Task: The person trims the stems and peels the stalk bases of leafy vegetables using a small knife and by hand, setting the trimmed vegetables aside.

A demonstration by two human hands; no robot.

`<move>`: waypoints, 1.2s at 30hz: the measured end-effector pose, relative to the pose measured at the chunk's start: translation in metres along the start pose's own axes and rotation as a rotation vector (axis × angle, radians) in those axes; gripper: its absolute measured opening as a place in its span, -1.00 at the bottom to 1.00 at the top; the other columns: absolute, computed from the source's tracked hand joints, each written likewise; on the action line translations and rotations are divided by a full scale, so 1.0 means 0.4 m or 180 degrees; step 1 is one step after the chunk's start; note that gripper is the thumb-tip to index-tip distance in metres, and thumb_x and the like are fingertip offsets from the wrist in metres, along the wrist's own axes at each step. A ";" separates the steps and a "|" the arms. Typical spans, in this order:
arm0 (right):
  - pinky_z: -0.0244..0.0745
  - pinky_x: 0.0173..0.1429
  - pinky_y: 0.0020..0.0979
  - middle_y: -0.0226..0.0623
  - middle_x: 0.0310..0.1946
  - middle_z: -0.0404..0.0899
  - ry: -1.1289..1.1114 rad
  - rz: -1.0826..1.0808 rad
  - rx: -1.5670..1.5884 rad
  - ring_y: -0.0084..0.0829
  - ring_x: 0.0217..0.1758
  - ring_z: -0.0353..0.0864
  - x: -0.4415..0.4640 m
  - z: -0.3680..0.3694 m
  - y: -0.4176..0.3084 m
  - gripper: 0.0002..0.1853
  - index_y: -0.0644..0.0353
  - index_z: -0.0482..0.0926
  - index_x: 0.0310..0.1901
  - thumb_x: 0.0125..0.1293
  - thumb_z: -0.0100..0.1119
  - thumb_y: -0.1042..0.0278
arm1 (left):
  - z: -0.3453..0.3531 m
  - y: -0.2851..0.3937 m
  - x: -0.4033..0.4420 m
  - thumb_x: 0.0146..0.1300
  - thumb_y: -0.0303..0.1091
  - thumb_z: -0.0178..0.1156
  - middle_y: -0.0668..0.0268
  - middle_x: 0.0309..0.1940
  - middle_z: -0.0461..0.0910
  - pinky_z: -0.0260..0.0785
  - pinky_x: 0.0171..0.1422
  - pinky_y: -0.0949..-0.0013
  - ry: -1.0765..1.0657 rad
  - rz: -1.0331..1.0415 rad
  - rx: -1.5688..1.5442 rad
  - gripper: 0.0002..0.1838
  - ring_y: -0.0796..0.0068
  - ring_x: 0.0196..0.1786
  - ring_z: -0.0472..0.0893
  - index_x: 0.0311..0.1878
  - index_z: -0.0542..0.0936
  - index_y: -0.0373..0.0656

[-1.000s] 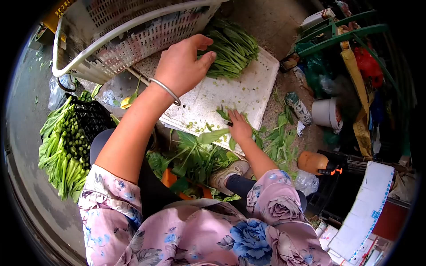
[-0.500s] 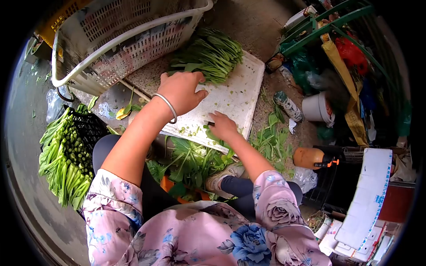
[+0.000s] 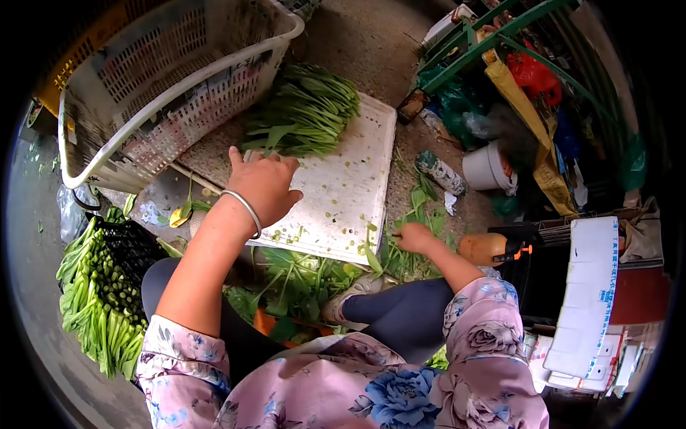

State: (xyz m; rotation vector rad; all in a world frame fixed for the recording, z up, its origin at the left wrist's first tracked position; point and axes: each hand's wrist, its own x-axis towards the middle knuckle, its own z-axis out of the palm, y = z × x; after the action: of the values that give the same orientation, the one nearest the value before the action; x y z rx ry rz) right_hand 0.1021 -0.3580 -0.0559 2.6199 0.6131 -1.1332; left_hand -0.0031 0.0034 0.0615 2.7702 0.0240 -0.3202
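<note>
A bunch of green leafy stalks [image 3: 307,107] lies at the far end of a white board [image 3: 350,179], which is strewn with small cut stem pieces. My left hand [image 3: 266,184], with a bangle at the wrist, is over the board's left side, just short of the bunch. Its fingers are stretched and the thumb stands apart; it appears to hold nothing. My right hand [image 3: 416,239] is beyond the board's right edge, over loose leaves [image 3: 421,207]. Its fingers are curled, with a small dark tip showing at them; what they hold cannot be made out.
A white plastic basket [image 3: 193,93] stands tilted at the upper left. Tied greens lie on a black crate [image 3: 132,243] at left. More leaves [image 3: 300,279] lie below the board. To the right are a grey bucket [image 3: 489,168], an orange bottle [image 3: 480,248] and a foam panel [image 3: 584,293].
My right hand has moved right, from above the board's near edge to over the loose leaves beside it. My left hand stays near the bunch. The whole view has shifted somewhat.
</note>
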 end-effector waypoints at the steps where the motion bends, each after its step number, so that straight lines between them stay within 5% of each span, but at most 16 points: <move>1: 0.43 -0.06 -0.26 -0.06 -0.19 0.57 0.0448 0.0343 0.0382 -0.15 -0.11 0.54 0.007 -0.025 0.008 -0.67 0.04 0.59 -0.09 0.06 0.14 0.25 | 0.002 0.007 0.002 0.11 -0.14 0.15 0.14 -0.10 0.53 -0.11 0.30 -0.27 -0.0007 -0.0002 -0.0002 -0.51 0.13 0.07 0.44 0.11 0.40 -0.10; 4: 0.44 -0.03 -0.29 -0.05 -0.13 0.54 0.0926 0.0796 0.1154 -0.14 -0.08 0.53 0.041 -0.075 0.010 -0.63 0.04 0.58 -0.06 0.03 0.07 0.42 | 0.013 0.024 0.018 0.12 -0.11 0.14 0.14 -0.09 0.52 -0.13 0.30 -0.26 -0.0416 0.0101 0.0144 -0.49 0.16 0.08 0.45 0.13 0.39 -0.09; 8: 0.44 -0.02 -0.25 -0.03 -0.09 0.52 0.1214 0.0418 0.0980 -0.11 -0.08 0.53 0.156 -0.044 0.066 -0.53 0.01 0.49 0.06 0.03 0.02 0.48 | 0.042 0.044 0.037 0.10 -0.10 0.16 0.11 -0.09 0.51 -0.15 0.31 -0.25 -0.0485 0.0207 0.0467 -0.46 0.18 0.08 0.44 0.13 0.37 -0.10; 10: 0.43 0.00 -0.23 0.00 -0.09 0.51 0.2038 0.0281 0.0718 -0.09 -0.09 0.53 0.226 -0.064 0.087 -0.47 -0.04 0.37 0.18 0.10 -0.01 0.46 | 0.042 0.060 0.036 0.10 -0.09 0.16 0.13 -0.06 0.50 -0.15 0.32 -0.22 -0.0562 0.0252 0.0636 -0.45 0.18 0.09 0.43 0.14 0.37 -0.10; 13: 0.41 0.06 -0.22 -0.13 0.05 0.45 0.1191 0.0877 0.0795 -0.13 0.05 0.46 0.269 -0.226 0.098 -0.43 -0.02 0.23 0.27 0.16 -0.07 0.45 | 0.039 0.074 0.026 0.10 -0.07 0.15 0.13 -0.02 0.47 -0.13 0.34 -0.17 -0.0666 0.0465 0.0613 -0.43 0.20 0.11 0.42 0.16 0.35 -0.11; 17: 0.34 0.17 -0.21 -0.24 0.22 0.28 0.1189 0.1052 0.1205 -0.17 0.20 0.33 0.462 -0.361 0.230 -0.52 -0.03 0.23 0.26 0.28 -0.14 0.37 | 0.044 0.084 0.015 0.09 -0.06 0.16 0.10 0.01 0.44 -0.07 0.34 -0.12 -0.0754 0.0902 0.0393 -0.37 0.19 0.14 0.39 0.21 0.31 -0.11; 20: 0.24 0.26 -0.17 -0.45 0.33 0.08 0.1769 0.1168 0.0625 -0.24 0.32 0.15 0.630 -0.378 0.332 -0.64 -0.12 0.35 0.17 0.38 -0.27 0.30 | 0.062 0.073 0.048 0.07 -0.08 0.17 0.08 0.03 0.42 -0.06 0.34 -0.11 -0.0749 0.0903 0.0291 -0.37 0.15 0.18 0.36 0.20 0.31 -0.11; 27: 0.24 0.21 -0.17 -0.41 0.16 0.31 0.1815 0.0747 0.0760 -0.22 0.19 0.27 0.745 -0.469 0.364 -0.74 0.04 0.47 -0.04 0.36 -0.20 0.28 | 0.081 0.047 0.141 0.17 -0.17 0.02 -0.01 0.09 0.36 -0.09 0.34 -0.14 -0.1123 0.0586 0.0266 -0.46 0.04 0.20 0.33 0.21 0.30 -0.17; 29: 0.25 0.16 -0.19 -0.37 0.07 0.38 0.2386 0.0447 0.0641 -0.21 0.11 0.32 0.779 -0.464 0.412 -0.78 0.08 0.49 -0.13 0.34 -0.17 0.30 | 0.080 0.048 0.162 0.21 -0.25 -0.07 -0.06 0.11 0.34 -0.13 0.34 -0.17 -0.1267 0.0554 0.0095 -0.49 0.00 0.20 0.33 0.22 0.27 -0.21; 31: 0.25 0.16 -0.23 -0.36 0.08 0.38 0.2511 0.0407 0.0606 -0.22 0.14 0.31 0.766 -0.476 0.425 -0.78 0.11 0.51 -0.15 0.33 -0.15 0.32 | 0.079 0.052 0.179 0.11 -0.11 0.12 0.04 0.07 0.39 -0.02 0.34 -0.06 -0.1061 0.0577 0.0344 -0.43 0.07 0.19 0.34 0.18 0.34 -0.12; 33: 0.25 0.17 -0.24 -0.32 0.10 0.39 0.3528 0.0036 0.0751 -0.22 0.14 0.32 0.734 -0.492 0.428 -0.81 0.13 0.52 -0.16 0.29 -0.10 0.37 | 0.075 0.053 0.193 0.11 -0.11 0.13 0.04 0.07 0.39 -0.02 0.34 -0.06 -0.1079 0.0568 0.0336 -0.43 0.07 0.19 0.34 0.19 0.34 -0.13; 36: 0.25 0.17 -0.30 -0.31 0.09 0.42 0.3966 -0.0170 0.0787 -0.23 0.10 0.36 0.718 -0.490 0.441 -0.82 0.14 0.53 -0.17 0.27 -0.08 0.40 | 0.072 0.056 0.213 0.11 -0.12 0.13 0.04 0.08 0.38 -0.03 0.34 -0.05 -0.1113 0.0557 0.0315 -0.42 0.07 0.20 0.33 0.20 0.32 -0.13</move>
State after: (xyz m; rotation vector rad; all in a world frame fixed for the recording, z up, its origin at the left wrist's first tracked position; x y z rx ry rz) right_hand 0.4853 -0.3618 -0.1274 3.2943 0.7287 0.6303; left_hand 0.0749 -0.0294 0.0239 2.7458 -0.3266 -0.7699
